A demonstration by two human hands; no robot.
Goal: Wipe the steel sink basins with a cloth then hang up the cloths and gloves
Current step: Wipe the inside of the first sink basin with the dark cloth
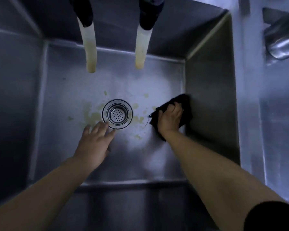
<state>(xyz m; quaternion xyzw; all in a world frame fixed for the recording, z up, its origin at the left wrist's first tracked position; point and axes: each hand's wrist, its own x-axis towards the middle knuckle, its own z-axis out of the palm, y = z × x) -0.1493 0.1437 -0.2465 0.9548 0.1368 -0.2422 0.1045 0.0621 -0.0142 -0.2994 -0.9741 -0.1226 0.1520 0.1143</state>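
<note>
Right hand clamped on dark cloth, pressing it into floor-wall corner at right of basin, I judge to scrub seam. Left hand spread flat, fingers relaxed, holding nothing, fingertips at drain strainer rim, likely bracing. Yellowish stains around drain unwiped. Two pale hoses hang above.

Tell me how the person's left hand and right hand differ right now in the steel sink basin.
The left hand holds nothing, its fingers spread near the round steel drain strainer; the right hand grips a dark cloth. The left sits mid-basin; the right is at the basin's right wall. Both are bare and reach down into the sink.
</note>
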